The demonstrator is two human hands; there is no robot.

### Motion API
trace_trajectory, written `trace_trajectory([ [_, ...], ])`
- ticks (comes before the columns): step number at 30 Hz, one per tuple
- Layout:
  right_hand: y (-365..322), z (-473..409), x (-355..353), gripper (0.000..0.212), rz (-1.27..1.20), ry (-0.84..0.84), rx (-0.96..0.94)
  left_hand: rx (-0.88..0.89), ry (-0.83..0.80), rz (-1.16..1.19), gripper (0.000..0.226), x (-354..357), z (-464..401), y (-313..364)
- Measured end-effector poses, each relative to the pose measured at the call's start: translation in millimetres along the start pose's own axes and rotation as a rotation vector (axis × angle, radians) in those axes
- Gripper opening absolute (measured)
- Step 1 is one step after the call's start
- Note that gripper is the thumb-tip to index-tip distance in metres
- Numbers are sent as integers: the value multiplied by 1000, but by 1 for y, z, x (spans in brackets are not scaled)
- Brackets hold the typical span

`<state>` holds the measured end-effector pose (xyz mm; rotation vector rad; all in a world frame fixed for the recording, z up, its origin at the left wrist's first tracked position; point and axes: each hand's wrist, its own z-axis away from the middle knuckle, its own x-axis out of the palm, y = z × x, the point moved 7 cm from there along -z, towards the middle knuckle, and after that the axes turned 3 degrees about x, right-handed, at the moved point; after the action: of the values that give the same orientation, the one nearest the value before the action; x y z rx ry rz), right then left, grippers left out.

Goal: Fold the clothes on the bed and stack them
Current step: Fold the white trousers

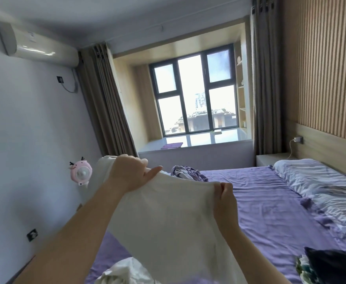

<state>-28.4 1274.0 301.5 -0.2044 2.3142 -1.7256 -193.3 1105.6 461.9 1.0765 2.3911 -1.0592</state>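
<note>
Purple sheets covered the bed, which ran from the near edge of the view toward a bay window flanked by brown curtains. Both hands were raised over the bed, each clamped on the top edge of one white garment: the left hand gripped its left corner with fingers curled over the cloth, and the right hand pinched the right corner, the two held apart so the fabric hung spread between them, clear of the mattress at its upper part. By my reading, the step in hand was opening and squaring this garment before its first fold; the next move would call for laying it flat on a free stretch of sheet, or bringing the two corners together evenly so the edges matched. Counted, the loose items in sight were four: the white garment held up, one crumpled white piece at the near edge, one purple-and-white bundle at the far side of the bed, and one dark heap at the lower right, which might have been more than one piece. One striped pillow lay by the headboard. No finished stack was in view.
</note>
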Motion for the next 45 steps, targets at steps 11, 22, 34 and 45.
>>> trace_trajectory([
  [11, -56, 6, -98, 19, 390, -44, -327, -152, -155, 181, 59, 1, -5, 44],
  [22, 46, 37, -48, 20, 615, -569, -209, -244, -603, 208, 60, 62, 120, 91],
  [34, 282, 198, 43, 33, 565, -1013, 331, -363, -1092, 233, 59, 168, 405, 149],
  [45, 358, 260, 125, 13, 555, -1309, 490, -471, -1370, 428, 53, 236, 530, 132],
])
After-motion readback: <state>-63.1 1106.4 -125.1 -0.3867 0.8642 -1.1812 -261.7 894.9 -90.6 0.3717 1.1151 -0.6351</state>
